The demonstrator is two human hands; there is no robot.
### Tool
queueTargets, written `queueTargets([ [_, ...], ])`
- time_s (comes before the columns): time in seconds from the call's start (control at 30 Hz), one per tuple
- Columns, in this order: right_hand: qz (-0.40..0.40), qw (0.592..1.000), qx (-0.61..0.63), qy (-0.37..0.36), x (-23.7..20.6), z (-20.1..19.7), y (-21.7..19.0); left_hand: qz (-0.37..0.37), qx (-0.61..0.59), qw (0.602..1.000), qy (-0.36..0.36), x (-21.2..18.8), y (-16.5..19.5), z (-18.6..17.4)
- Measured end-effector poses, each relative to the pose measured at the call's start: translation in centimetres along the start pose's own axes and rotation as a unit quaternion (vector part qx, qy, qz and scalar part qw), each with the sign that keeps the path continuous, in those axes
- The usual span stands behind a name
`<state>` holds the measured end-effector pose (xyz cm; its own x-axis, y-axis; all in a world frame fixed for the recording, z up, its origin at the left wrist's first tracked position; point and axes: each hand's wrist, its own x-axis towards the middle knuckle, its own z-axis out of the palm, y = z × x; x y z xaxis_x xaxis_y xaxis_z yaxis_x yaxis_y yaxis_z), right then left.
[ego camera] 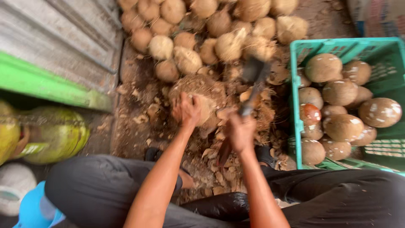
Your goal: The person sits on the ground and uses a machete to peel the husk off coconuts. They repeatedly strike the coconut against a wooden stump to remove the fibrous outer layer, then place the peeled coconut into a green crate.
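The left hand (187,110) is pressing down with curled fingers on a husked coconut (201,95), which is sitting on the ground amid a bed of brown husk scraps (211,162), just near of the middle of the scene. The right hand (241,131) is wrapped tight around the handle of a dark blade (253,82), which is rising blurred above the coconut's right side. Farther off, a heap of pale fibrous coconuts (211,29) is lying against a grey corrugated wall (59,38). To the right, a green plastic crate (371,52) is holding smooth brown shelled coconuts (337,109). At the near left, yellow-green containers (55,133) are standing beside a blue object (36,209).
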<state>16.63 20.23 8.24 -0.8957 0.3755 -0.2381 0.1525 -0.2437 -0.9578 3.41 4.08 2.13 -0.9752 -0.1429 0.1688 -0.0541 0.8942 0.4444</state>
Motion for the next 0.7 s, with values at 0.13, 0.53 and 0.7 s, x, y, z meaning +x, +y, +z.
queueTargets([
  [0.13,-0.057,0.995,0.053,0.055,-0.2,1.2,2.7,0.03,0.022,0.999,-0.024,0.2,-0.7,0.5],
  [0.53,0.083,0.979,-0.176,-0.059,-1.5,0.6,7.9,-0.063,0.051,0.997,-0.015,-1.9,2.0,0.4],
  [0.7,0.005,0.999,-0.034,0.011,-0.6,0.7,1.7,0.029,-0.006,0.998,-0.049,-0.3,0.0,0.0],
])
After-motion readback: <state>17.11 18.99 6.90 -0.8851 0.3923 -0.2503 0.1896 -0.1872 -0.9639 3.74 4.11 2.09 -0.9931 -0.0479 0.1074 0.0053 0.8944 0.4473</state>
